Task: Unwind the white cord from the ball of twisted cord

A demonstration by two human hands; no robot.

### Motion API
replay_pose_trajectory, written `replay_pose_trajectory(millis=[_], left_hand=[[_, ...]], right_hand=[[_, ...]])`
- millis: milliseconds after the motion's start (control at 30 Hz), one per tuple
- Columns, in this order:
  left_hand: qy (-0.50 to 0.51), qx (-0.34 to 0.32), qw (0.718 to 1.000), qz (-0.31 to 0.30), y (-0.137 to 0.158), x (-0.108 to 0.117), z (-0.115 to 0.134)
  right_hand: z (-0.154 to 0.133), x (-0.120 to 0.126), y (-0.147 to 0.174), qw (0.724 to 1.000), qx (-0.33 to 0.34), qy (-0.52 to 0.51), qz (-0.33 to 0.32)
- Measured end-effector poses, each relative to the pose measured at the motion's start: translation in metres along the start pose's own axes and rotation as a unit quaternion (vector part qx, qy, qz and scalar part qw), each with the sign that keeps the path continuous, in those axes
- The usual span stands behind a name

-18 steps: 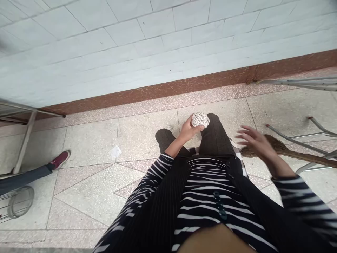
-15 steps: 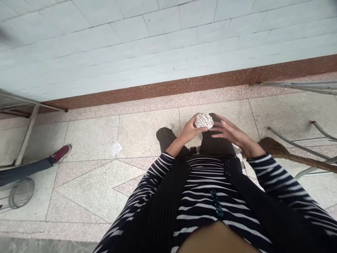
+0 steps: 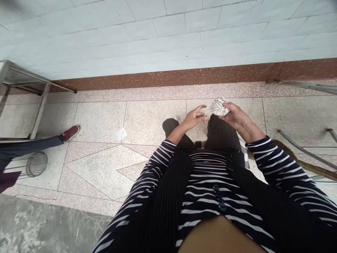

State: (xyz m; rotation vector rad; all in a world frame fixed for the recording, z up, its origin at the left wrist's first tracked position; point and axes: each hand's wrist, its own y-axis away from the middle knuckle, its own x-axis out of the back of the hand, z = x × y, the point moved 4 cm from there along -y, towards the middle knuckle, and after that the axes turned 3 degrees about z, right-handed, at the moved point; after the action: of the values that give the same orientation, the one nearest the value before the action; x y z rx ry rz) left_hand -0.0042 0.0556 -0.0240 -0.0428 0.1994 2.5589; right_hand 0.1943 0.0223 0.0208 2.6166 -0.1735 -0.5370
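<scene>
A ball of white twine (image 3: 219, 106) sits in my right hand (image 3: 236, 117), above my dark-trousered right knee. My left hand (image 3: 194, 119) hovers just left of the ball, with thumb and forefinger pinched together, apparently on a thin strand leading to the ball; the other fingers are spread. Both sleeves are black with white stripes. I am seated, looking down at my lap and the tiled floor.
A broom (image 3: 305, 162) lies on the floor at my right beside metal chair legs (image 3: 302, 147). A metal frame (image 3: 31, 91) stands at left. Another person's leg and red shoe (image 3: 68, 133) stretch in from the left. A scrap of paper (image 3: 121, 133) lies on the tiles.
The ball has passed from my left hand into my right hand, which came in from the right. My left hand now pinches near the ball. The view has shifted slightly.
</scene>
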Motion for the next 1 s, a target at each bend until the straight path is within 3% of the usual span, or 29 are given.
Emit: replay_pose_trajectory(millis=[167, 433, 533, 633, 733, 833, 933, 1000], left_hand=[[-0.006, 0.026, 0.999, 0.026, -0.001, 0.008, -0.027], [-0.147, 0.039, 0.987, 0.048, -0.008, 0.025, -0.035], [-0.169, 0.05, 0.983, 0.047, -0.01, 0.023, -0.042], [-0.178, 0.058, 0.982, 0.012, -0.006, 0.011, -0.047], [-0.22, 0.058, 0.973, -0.051, 0.008, -0.005, -0.041], [-0.291, 0.027, 0.952, -0.087, 0.023, -0.015, -0.017], [-0.372, -0.032, 0.924, -0.079, 0.03, -0.011, 0.015], [-0.427, -0.07, 0.9, -0.051, 0.026, -0.002, 0.033]], right_hand=[[-0.016, -0.004, 0.012, 0.999, -0.007, -0.01, -0.038], [-0.062, -0.031, 0.048, 0.996, 0.063, 0.013, -0.055], [-0.073, -0.038, 0.041, 0.992, 0.11, 0.027, -0.062], [-0.078, -0.037, 0.01, 0.98, 0.184, 0.069, -0.038], [-0.075, -0.023, -0.031, 0.947, 0.278, 0.157, 0.042], [-0.061, -0.005, -0.061, 0.87, 0.363, 0.305, 0.133], [-0.031, 0.01, -0.073, 0.82, 0.345, 0.439, 0.129], [-0.007, 0.017, -0.071, 0.826, 0.301, 0.468, 0.085]])
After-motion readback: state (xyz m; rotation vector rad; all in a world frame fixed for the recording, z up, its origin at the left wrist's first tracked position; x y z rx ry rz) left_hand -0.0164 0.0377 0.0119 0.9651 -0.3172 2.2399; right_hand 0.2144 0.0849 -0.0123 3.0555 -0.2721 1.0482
